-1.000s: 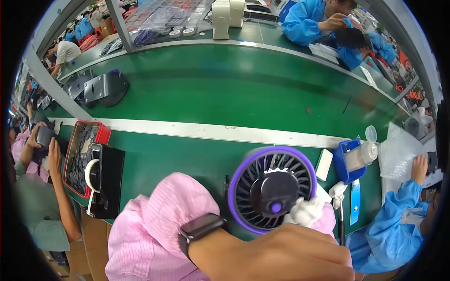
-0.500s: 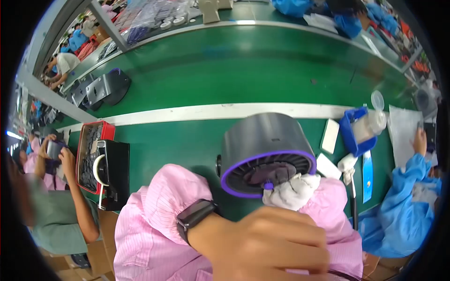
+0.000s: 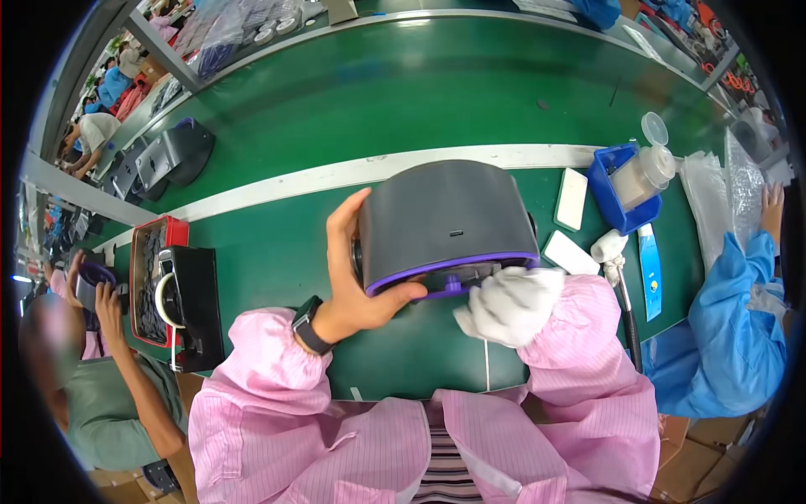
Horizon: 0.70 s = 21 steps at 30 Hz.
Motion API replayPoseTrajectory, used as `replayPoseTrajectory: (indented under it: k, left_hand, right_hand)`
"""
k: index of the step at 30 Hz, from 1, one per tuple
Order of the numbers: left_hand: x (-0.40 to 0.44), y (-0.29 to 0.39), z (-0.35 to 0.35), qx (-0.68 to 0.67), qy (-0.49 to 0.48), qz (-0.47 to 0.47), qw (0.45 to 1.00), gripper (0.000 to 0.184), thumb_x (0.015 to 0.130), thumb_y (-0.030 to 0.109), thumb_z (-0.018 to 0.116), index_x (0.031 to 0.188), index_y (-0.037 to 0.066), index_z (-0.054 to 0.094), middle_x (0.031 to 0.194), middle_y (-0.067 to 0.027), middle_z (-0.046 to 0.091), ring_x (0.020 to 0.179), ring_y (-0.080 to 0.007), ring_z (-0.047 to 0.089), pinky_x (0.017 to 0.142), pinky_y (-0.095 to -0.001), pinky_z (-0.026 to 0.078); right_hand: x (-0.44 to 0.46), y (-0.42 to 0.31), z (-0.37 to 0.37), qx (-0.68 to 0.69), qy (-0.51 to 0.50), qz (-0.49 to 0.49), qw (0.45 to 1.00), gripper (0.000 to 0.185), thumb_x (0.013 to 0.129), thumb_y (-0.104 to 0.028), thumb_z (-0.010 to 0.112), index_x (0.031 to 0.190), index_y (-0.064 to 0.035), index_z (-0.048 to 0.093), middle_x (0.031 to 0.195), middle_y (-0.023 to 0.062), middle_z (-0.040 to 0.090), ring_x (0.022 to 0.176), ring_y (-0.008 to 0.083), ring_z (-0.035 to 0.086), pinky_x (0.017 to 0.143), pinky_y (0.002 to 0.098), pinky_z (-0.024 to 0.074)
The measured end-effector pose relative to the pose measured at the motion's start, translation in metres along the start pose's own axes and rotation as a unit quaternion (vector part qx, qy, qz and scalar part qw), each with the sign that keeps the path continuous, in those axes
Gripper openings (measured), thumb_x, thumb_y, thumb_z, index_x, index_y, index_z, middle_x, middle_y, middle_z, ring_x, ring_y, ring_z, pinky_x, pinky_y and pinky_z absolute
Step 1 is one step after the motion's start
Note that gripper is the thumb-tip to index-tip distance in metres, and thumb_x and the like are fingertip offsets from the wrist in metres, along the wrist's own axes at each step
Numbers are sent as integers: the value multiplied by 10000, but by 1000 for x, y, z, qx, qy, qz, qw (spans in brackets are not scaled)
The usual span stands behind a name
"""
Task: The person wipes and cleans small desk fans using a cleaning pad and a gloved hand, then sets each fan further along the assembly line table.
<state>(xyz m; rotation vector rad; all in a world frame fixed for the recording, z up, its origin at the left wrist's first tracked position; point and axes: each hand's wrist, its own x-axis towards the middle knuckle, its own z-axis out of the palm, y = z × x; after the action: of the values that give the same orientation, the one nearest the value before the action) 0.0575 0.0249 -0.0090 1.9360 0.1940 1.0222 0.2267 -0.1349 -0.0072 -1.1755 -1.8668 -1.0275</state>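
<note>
A dark grey round housing with a purple rim stands at the centre of the green bench, its rimmed opening turned down toward me. My left hand, bare and with a black watch at the wrist, grips its left side, the thumb along the purple rim and the fingers up the wall. At the lower right of the rim is my right hand in a white glove, blurred; its fingers are partly hidden, and whether they grip the rim is unclear. A purple knob shows inside the opening.
Left: red bin of dark parts, black tape dispenser, a co-worker in green. Right: white blocks, blue bin with a jar, blue tube, black-handled tool, a co-worker in blue. Grey housings lie back left.
The housing has tipped so its opening faces down toward me instead of up. My left hand has moved from the lower front onto the housing's left side and taken hold.
</note>
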Motion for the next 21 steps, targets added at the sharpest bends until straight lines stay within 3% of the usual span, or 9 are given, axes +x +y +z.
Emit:
replayPoseTrajectory:
  k: [5, 7, 8, 10, 12, 14, 16, 19, 21]
  left_hand:
    - [24, 6, -3, -196, 24, -110, 974, 846, 915, 597, 581, 1431, -38, 366, 1364, -211, 507, 1265, -292, 521, 1071, -390, 393]
    - [32, 12, -12, -449, 17, -339, 826, 644, 1005, 482, 489, 1425, 1, 409, 1336, -180, 557, 1205, -275, 580, 1028, -405, 467]
    - [40, 3, -12, -622, -84, -270, 730, 584, 1023, 453, 460, 1408, 15, 434, 1284, -160, 597, 1121, -252, 624, 963, -389, 514]
    - [41, 2, -5, -553, 24, -408, 726, 459, 1035, 431, 452, 1261, 45, 557, 1000, -75, 697, 793, -153, 688, 742, -267, 572]
    - [37, -23, 5, -397, 52, -406, 821, 344, 1026, 432, 487, 1011, 111, 608, 784, 4, 647, 625, -82, 627, 612, -205, 535]
    - [48, -18, 14, -449, 58, -450, 770, 337, 1016, 444, 508, 944, 129, 601, 747, 17, 629, 614, -74, 623, 603, -200, 530]
    - [57, 9, 18, -538, 42, -467, 700, 411, 1011, 477, 477, 1119, 103, 611, 954, -61, 676, 809, -176, 668, 760, -311, 548]
    - [55, 10, 23, -632, 13, -471, 616, 524, 1016, 493, 410, 1267, 71, 595, 1225, -145, 657, 1048, -290, 648, 973, -448, 493]
    - [57, 12, 28, -655, 25, -486, 578, 526, 1011, 493, 398, 1250, 71, 603, 1213, -135, 662, 1079, -286, 631, 1004, -449, 469]
  right_hand:
    - [27, 14, -26, 69, 67, 319, 943, 396, 850, -401, 636, 983, -28, 647, 985, 146, 646, 915, 282, 616, 827, 392, 491]
    - [35, 19, -20, 190, 111, 406, 887, 548, 973, -480, 481, 1164, 24, 580, 1175, 191, 611, 1097, 301, 591, 968, 416, 461]
    - [40, 22, -19, 269, 115, 419, 860, 636, 1030, -521, 382, 1266, 51, 528, 1283, 209, 575, 1197, 302, 562, 1031, 425, 440]
    - [60, 24, -29, 342, 98, 397, 846, 564, 1007, -435, 502, 1279, 58, 517, 1330, 211, 556, 1221, 301, 561, 1048, 414, 432]
    - [84, 25, -39, 358, 43, 391, 847, 508, 1001, -370, 531, 1284, 51, 537, 1348, 211, 553, 1265, 310, 529, 1085, 418, 380]
    - [104, 36, -47, 335, -52, 367, 866, 492, 1004, -342, 498, 1293, 53, 545, 1375, 222, 538, 1323, 322, 480, 1128, 421, 316]
    - [116, 49, -52, 298, -136, 320, 889, 445, 1007, -269, 474, 1277, 72, 564, 1373, 239, 542, 1359, 334, 450, 1150, 416, 284]
    - [131, 46, -43, 192, -132, 360, 903, 383, 893, -132, 494, 1209, 49, 615, 1266, 251, 593, 1250, 400, 520, 1084, 451, 366]
    - [137, 35, -30, 45, -128, 326, 935, 409, 820, -197, 570, 1181, -12, 624, 1240, 198, 592, 1197, 392, 533, 1007, 479, 404]
